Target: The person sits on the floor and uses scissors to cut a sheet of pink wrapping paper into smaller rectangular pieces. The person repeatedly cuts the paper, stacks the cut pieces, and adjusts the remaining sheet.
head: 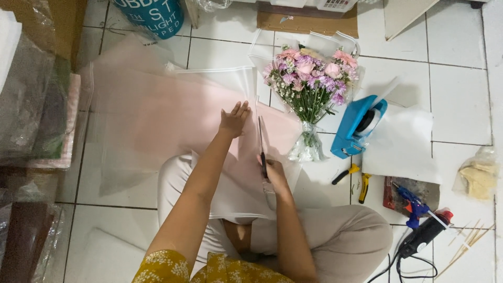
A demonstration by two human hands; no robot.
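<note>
On the tiled floor (461, 94), with left hand (233, 119) spread flat, grip apart, on the pale pink sheet (173, 118) and right hand (273, 173) clamped on the scissors (261, 141): keep sheet taut, blades along a straight line, clear of the bouquet (310, 86)

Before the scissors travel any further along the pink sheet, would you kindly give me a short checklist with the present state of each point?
1. Left hand flat on the pink wrapping sheet, holding it down: ok.
2. Right hand gripping the scissors, blades pointing away from the body: ok.
3. Left fingers beside the blades, apart from them: ok, though close.
4. Bouquet lying right of the cutting line: ok.
5. Sheet free of wrinkles ahead of the blades: cannot tell.
6. Blades open or closed: cannot tell.
</note>
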